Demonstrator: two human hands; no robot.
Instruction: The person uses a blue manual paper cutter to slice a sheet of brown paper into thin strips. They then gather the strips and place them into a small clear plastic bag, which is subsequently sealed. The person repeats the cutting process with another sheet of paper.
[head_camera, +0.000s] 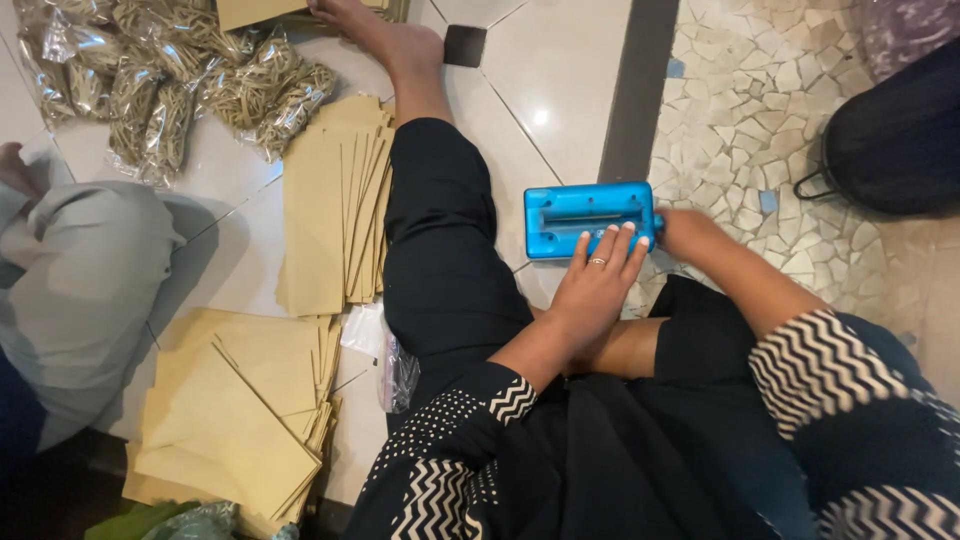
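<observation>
Head view, from left to right of the blue punch (590, 217): two envelope stacks (335, 205) lie well left of it on the floor (560, 90). Left hand (598, 285) rests flat on its near edge, fingers spread and holding nothing. Right hand (685, 232) touches its right end; I cannot tell its grip. The punch sits on the floor just beyond the knees.

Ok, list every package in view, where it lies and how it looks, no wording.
Clear plastic bags of tan rubber bands: heaped on the floor, top left, crinkly.
Small clear plastic packet: beside the person's knee, flat.
Tan paper envelopes: two fanned stacks, centre left and lower left.
No screens, signs or labels show.
</observation>
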